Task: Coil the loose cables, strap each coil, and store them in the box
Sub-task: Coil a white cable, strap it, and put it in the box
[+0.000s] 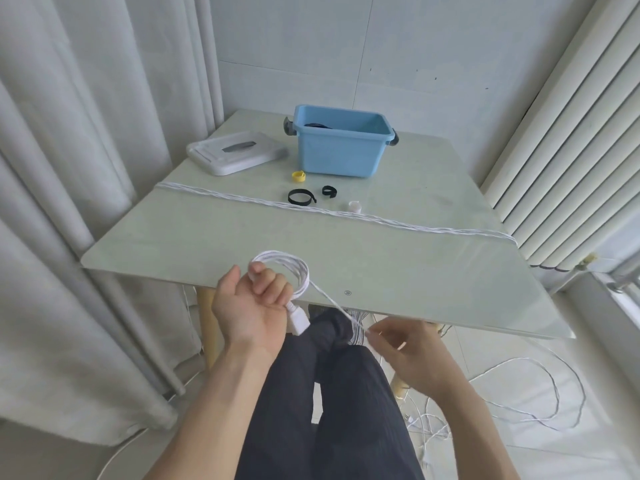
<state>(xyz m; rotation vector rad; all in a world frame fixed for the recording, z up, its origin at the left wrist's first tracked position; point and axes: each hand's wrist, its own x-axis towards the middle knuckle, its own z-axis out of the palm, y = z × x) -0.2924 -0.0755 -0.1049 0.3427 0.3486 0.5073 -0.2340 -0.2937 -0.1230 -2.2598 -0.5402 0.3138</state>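
My left hand [254, 306] grips a small coil of white cable [296, 268] at the table's near edge, and a white plug [299, 320] sticks out below its fingers. From the coil a strand runs down to my right hand [403, 355], which pinches it just below the table edge. A second long white cable [332, 213] lies stretched across the table. Beyond it lie a yellow strap [298, 176], two black straps [300, 197] [329, 191] and a pale strap [354, 206]. The blue box [341, 155] stands at the back with something dark inside.
The box's white lid [235, 152] lies at the back left of the glass table [207, 237]. More white cable [519, 393] trails in loops on the floor to the right. Curtains hang on the left and a radiator stands on the right.
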